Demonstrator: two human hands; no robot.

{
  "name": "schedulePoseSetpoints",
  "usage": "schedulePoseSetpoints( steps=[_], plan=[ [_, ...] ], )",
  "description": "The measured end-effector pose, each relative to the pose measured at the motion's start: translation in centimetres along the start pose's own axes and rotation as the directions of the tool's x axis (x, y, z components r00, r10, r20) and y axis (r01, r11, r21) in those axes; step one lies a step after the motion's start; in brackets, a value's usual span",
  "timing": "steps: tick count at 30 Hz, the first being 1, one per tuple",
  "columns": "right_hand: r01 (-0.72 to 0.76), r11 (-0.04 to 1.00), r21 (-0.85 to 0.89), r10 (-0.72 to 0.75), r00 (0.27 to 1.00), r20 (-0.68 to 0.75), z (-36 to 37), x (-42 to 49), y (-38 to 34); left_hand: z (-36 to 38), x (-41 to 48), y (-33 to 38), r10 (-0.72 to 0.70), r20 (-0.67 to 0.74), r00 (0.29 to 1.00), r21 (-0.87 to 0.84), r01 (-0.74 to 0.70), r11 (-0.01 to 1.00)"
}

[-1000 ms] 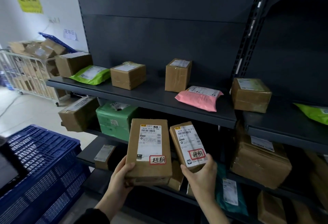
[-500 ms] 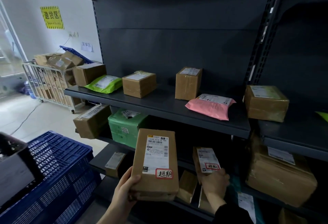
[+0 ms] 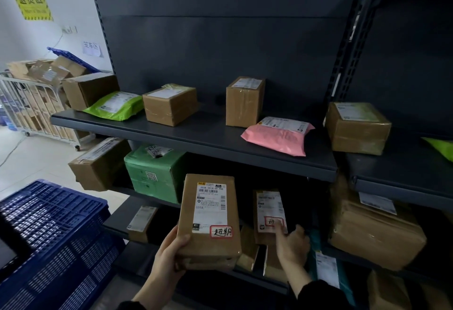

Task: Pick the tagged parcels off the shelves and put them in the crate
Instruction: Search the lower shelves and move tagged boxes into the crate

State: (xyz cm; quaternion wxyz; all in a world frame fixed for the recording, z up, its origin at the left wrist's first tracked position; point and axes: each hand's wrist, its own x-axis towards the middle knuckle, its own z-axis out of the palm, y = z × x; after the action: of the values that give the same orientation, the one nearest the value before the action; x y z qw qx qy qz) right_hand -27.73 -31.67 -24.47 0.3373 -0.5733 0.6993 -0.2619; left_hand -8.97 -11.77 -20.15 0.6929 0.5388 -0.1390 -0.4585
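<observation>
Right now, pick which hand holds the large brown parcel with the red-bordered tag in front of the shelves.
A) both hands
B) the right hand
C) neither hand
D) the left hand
D: the left hand grips the large tagged parcel at its lower end, while the right hand is over at the smaller tagged parcel further right.

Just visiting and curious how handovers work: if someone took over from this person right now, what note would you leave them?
Left hand: grips the large red-tagged cardboard parcel, held up in front of the shelving.
Right hand: touches the smaller red-tagged parcel standing on the lower shelf; grip unclear.
Blue crate: lower left, beside the shelving.
Done: one tagged parcel in hand.
Left: put both tagged parcels in the crate, then check the other shelves for tags.
</observation>
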Motion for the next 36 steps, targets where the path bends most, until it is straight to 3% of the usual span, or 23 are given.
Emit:
schedulePoseSetpoints(
  steps=[3, 7, 10, 15, 20, 27, 36],
  plan=[
    [-0.211, 0.932, 0.295, 0.151, 0.965, 0.215, -0.4, 1.0, 0.5, -0.3, 0.9, -0.3, -0.019, -0.018, 1.000, 0.010, 0.019, 1.000],
    [-0.367, 0.825, 0.429, 0.149, 0.875, 0.461, -0.5, 0.8, 0.7, -0.4, 1.4, -0.6, -0.028, 0.001, 1.000, 0.017, 0.028, 0.999],
    [-0.295, 0.839, 0.457, 0.065, 0.888, 0.455, -0.8, -0.1, 0.7, -0.6, 1.5, -0.7, -0.021, 0.017, 1.000, 0.008, 0.021, 1.000],
    [-0.036, 0.931, 0.364, -0.103, 0.929, 0.355, -1.7, -2.6, 0.4, -1.7, 0.9, -0.7, -0.008, -0.003, 1.000, -0.022, 0.007, 1.000],
    [0.123, 0.939, 0.321, -0.231, 0.918, 0.322, -2.9, -5.7, -0.2, -3.3, -1.0, 0.3, 0.056, -0.038, 0.998, -0.036, -0.058, 0.998],
    [0.241, 0.842, 0.483, -0.423, 0.851, 0.313, -4.2, -9.4, -4.5, -4.4, -5.2, 3.4, 0.205, -0.104, 0.973, -0.033, -0.209, 0.977],
    [0.281, 0.762, 0.584, -0.568, 0.723, 0.393, -2.1, -13.9, -10.5, -8.1, -9.4, 7.6, 0.308, -0.189, 0.932, -0.087, -0.329, 0.940]
  ],
)
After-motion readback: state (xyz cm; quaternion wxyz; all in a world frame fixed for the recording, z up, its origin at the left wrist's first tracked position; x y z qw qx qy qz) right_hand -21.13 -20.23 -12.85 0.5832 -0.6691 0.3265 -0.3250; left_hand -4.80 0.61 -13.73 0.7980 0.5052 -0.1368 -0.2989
